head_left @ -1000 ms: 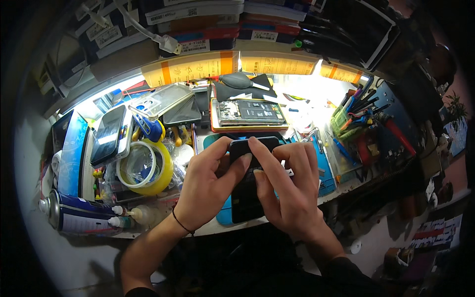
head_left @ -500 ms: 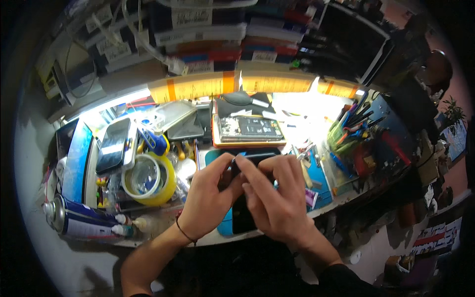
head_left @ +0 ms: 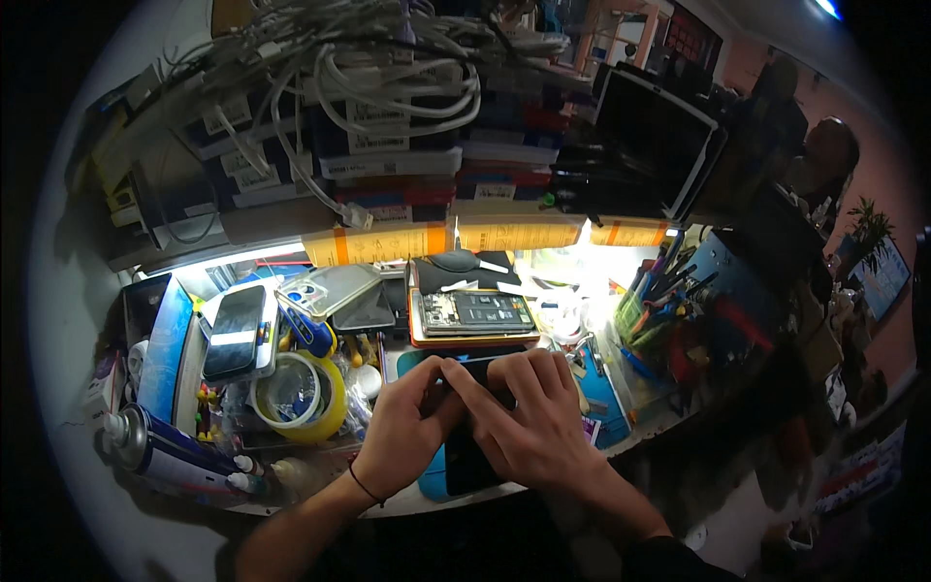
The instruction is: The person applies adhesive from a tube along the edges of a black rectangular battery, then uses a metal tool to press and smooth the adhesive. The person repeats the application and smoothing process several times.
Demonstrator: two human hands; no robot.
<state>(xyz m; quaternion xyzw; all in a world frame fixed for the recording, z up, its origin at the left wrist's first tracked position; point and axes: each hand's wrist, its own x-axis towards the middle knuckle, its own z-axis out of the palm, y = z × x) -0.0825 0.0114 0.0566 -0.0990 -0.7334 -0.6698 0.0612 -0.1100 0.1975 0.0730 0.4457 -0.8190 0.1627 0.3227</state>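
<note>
A dark phone [head_left: 467,466], a flat black slab, lies over a blue mat [head_left: 435,477] in front of me, and my hands cover much of it. My left hand [head_left: 402,432] is closed at the phone's upper left corner, its fingers and thumb pressed together there. My right hand [head_left: 538,417] reaches across the phone with its index finger meeting the left fingertips at that corner. Its other fingers are curled, and whatever they may pinch is hidden. Just beyond, an opened phone [head_left: 480,313] with its battery and inner parts bared rests on an orange-edged tray [head_left: 417,339].
At left are a phone [head_left: 236,335], a roll of yellow tape [head_left: 333,398] and a blue spray can [head_left: 175,461]. A tool holder [head_left: 640,315] full of pens and tools stands at right. Stacked boxes [head_left: 388,160] and white cables fill the shelf above. People are farther back.
The view has tilted up, so the bench sits lower and more of the shelf and room shows. Both hands stay together at the phone's corner, with little change in their pose.
</note>
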